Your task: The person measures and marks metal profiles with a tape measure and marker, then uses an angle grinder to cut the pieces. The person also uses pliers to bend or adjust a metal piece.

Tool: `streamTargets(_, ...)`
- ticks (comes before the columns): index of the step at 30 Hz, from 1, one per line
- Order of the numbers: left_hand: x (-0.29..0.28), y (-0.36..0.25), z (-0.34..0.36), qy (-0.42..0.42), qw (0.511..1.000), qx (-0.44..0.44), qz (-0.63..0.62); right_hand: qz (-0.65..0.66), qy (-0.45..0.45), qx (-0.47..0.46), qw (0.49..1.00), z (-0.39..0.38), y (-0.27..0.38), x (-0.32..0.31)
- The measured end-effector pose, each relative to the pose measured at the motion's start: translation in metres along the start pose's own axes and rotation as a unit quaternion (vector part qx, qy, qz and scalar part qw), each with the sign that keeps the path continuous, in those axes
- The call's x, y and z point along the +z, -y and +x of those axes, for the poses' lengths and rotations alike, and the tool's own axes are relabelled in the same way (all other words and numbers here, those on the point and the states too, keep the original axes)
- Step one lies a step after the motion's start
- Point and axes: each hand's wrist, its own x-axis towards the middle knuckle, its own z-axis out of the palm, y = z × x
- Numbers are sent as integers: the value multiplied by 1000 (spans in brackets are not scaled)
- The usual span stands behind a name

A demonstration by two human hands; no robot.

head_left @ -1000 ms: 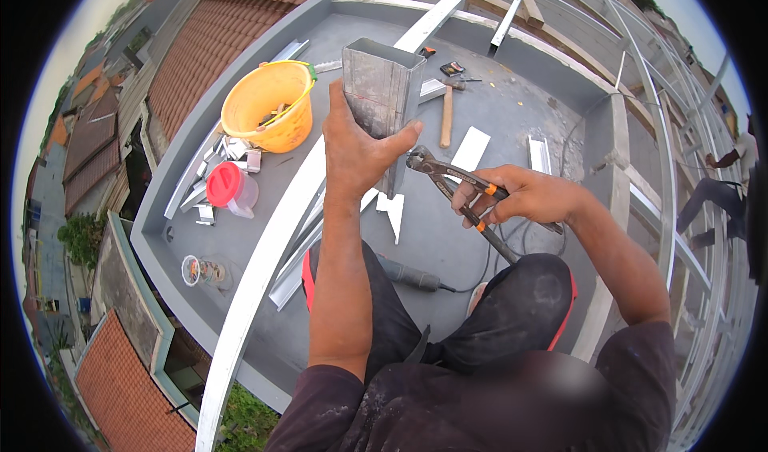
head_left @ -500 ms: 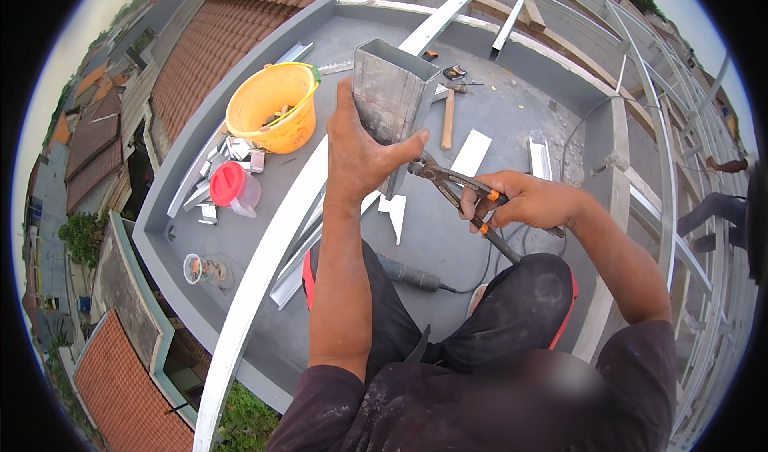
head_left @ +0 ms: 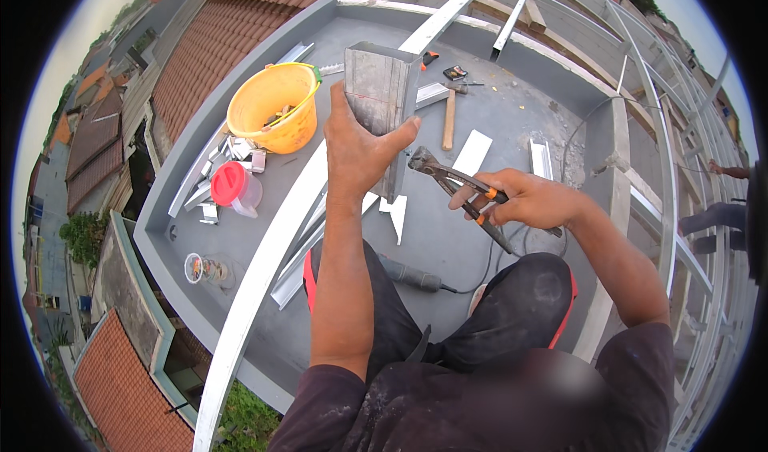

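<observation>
A hollow grey rectangular metal profile [head_left: 374, 84], held upright with its open end at the top, is gripped by my left hand [head_left: 360, 152], thumb on its right side. In my right hand [head_left: 532, 200] are pincers [head_left: 448, 176] with dark handles and orange accents. Their head points up and left, a small gap from the profile and my left thumb. Beneath the profile, cut white metal pieces [head_left: 394, 216] lie on the grey floor. A grey power tool with a cord [head_left: 410, 274] lies between my knees.
A long white metal channel [head_left: 276, 260] runs along my left. Beyond it stand a yellow bucket [head_left: 272, 112], a red-lidded tub [head_left: 232, 184] and a clear cup [head_left: 204, 268]. A hammer [head_left: 449, 120] lies ahead. Low walls [head_left: 216, 344] edge the slab; another person's arm [head_left: 728, 166] shows far right.
The pincers have come away from the profile, and their handles sit closer together. My left hand has turned the profile slightly and shifted it left.
</observation>
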Motion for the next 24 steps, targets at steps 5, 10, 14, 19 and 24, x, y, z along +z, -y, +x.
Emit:
streamTargets(5,-3,8,1,5,999,50,-18,12,17,-16,1000,1,2,-8)
streamTargets(10,-2,3,0,20,997,58,-48,49,37,-24,998,3,-2,-13)
streamTargets(14,-3,4,-2,17,995,73,-61,52,42,-22,997,4,-2,-12)
streamTargets(19,1,-6,-1,29,998,46,6,-236,-129,-38,962,0,-2,16)
streamTargets(24,7,5,0,20,986,-145,82,-534,-291,-126,784,13,-12,27)
